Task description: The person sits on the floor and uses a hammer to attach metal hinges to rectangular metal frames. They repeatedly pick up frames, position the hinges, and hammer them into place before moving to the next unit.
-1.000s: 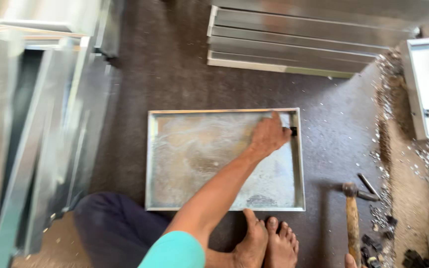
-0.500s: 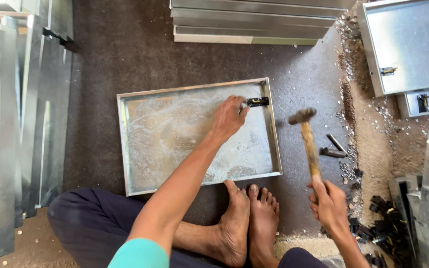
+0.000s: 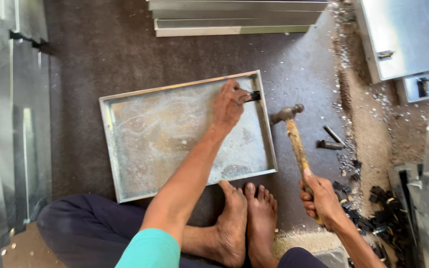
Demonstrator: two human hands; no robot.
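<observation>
I am in a sheet-metal workshop, sitting barefoot on its dark floor point(image 3: 100, 59). Stacked galvanised panels point(image 3: 237, 17) lie ahead of me, more sheets point(image 3: 6, 124) lean at my left, and finished metal boxes point(image 3: 408, 37) sit at my right. Metal scraps point(image 3: 353, 104) and small black fittings point(image 3: 383, 213) litter the ground, beside a shallow metal tray point(image 3: 165, 139) and a hammer point(image 3: 294, 139).

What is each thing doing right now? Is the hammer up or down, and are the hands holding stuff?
Left hand: pressing a small dark fitting at the tray's far right corner.
Right hand: gripping the hammer handle.
Hammer: lifted, head beside the tray's right edge.
Metal tray: flat on the floor, open side up.
Stacked metal sheets: lying flat.
Feet: bare, toes at the tray's near edge.
</observation>
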